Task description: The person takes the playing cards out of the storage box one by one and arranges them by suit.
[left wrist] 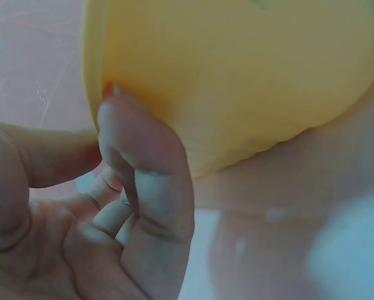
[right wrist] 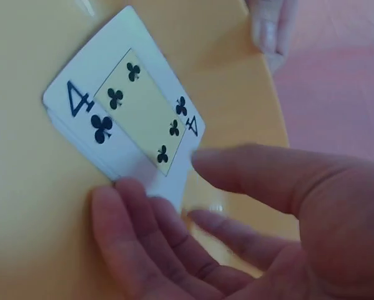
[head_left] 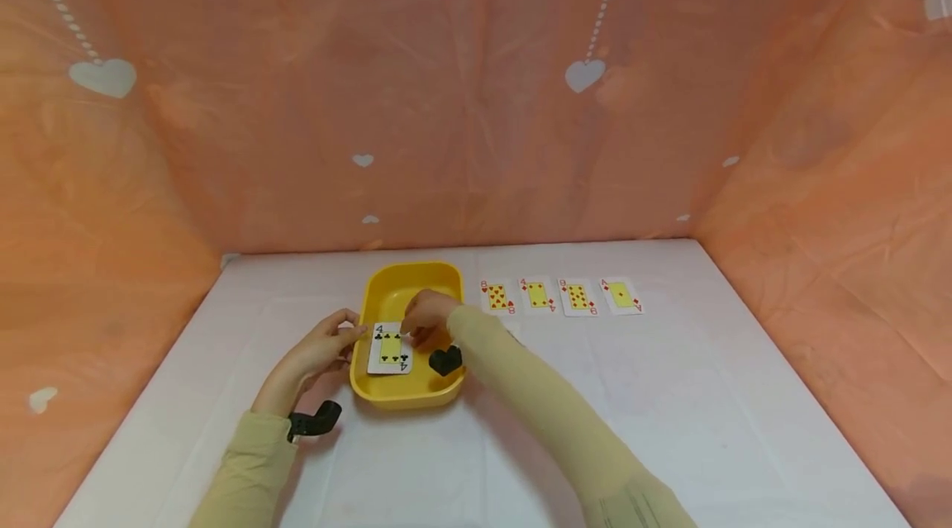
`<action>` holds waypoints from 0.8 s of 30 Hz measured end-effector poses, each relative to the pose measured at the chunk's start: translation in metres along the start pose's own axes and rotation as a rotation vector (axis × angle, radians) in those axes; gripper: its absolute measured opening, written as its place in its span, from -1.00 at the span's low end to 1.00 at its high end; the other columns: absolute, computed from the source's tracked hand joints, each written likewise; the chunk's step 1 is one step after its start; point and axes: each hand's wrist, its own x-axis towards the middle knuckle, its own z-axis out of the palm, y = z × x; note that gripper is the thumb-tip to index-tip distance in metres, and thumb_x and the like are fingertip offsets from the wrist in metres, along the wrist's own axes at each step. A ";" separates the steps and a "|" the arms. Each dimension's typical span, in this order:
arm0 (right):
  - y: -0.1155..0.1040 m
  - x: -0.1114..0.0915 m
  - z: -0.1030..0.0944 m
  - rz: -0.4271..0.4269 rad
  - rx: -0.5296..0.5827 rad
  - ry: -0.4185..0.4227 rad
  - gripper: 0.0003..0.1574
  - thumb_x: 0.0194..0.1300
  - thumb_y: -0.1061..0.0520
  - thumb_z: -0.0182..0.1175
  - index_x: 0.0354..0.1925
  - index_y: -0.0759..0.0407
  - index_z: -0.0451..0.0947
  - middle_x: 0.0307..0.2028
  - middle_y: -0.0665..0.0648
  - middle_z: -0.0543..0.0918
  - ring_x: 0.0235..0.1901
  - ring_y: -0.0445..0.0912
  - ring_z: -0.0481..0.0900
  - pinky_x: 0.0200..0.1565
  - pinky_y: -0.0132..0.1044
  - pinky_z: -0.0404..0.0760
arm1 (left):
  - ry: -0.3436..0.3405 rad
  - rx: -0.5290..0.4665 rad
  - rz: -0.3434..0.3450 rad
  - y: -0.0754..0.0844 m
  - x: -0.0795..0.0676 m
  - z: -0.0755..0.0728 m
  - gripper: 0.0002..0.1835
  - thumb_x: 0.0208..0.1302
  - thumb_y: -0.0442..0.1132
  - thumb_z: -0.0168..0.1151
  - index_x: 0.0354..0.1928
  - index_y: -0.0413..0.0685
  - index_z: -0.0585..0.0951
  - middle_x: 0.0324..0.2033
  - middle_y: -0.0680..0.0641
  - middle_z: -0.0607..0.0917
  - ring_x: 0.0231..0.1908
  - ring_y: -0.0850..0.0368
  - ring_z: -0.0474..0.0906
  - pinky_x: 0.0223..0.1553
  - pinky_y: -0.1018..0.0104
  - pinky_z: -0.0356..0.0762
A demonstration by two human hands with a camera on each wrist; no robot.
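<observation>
A yellow plastic tub [head_left: 407,402] stands on the white table, and my left hand [head_left: 321,353] pinches its left rim between thumb and finger. Inside lies a small stack of playing cards [head_left: 390,349], with the four of clubs [right wrist: 135,112] face up on top. My right hand [head_left: 427,317] reaches into the tub beside the stack. Its fingertips [right wrist: 129,194] are at one edge of the cards, while the thumb [right wrist: 236,167] stands close to the neighbouring edge, apart from the fingers.
Four red-suit cards lie face up in a row right of the tub: an eight of hearts [head_left: 497,297], a four of diamonds [head_left: 537,295], a nine of diamonds [head_left: 578,297] and an ace of diamonds [head_left: 621,295]. Part of another card [head_left: 513,329] shows behind the right sleeve.
</observation>
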 end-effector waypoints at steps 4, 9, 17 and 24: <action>0.002 0.000 0.002 -0.025 -0.018 0.000 -0.67 0.10 0.39 0.33 -0.13 0.33 0.51 -0.44 0.18 0.57 -0.38 0.05 0.63 -0.22 -0.13 0.63 | 0.004 0.001 -0.005 -0.001 0.000 0.001 -0.79 0.49 -0.19 -0.04 -0.03 -0.18 0.29 -0.46 -0.09 0.51 -0.50 0.13 0.40 -0.48 0.32 0.37; 0.001 -0.003 0.004 -0.044 -0.155 0.037 -0.60 -0.03 0.41 0.43 -0.19 0.31 0.53 -0.49 0.11 0.57 -0.42 -0.01 0.60 -0.22 -0.17 0.62 | 0.006 0.000 -0.001 -0.001 0.000 0.001 -0.81 0.49 -0.20 -0.05 -0.05 -0.17 0.28 -0.52 -0.06 0.47 -0.52 0.14 0.39 -0.50 0.33 0.34; 0.001 0.000 0.005 -0.074 -0.310 0.048 -0.81 -0.06 0.38 0.46 -0.47 0.24 0.63 -0.55 0.06 0.63 -0.50 -0.11 0.57 -0.30 -0.27 0.60 | 0.008 -0.011 0.012 0.000 0.000 0.003 -0.79 0.48 -0.17 -0.02 -0.06 -0.17 0.28 -0.52 -0.04 0.47 -0.53 0.14 0.40 -0.50 0.32 0.36; 0.002 0.002 0.007 -0.127 -0.382 0.031 -0.74 -0.09 0.34 0.50 -0.42 0.23 0.59 -0.56 0.03 0.59 -0.54 -0.17 0.50 -0.38 -0.35 0.54 | 0.011 0.009 -0.006 -0.001 -0.002 0.002 -0.75 0.48 -0.15 -0.01 -0.01 -0.17 0.29 -0.48 -0.05 0.50 -0.49 0.12 0.42 -0.48 0.31 0.38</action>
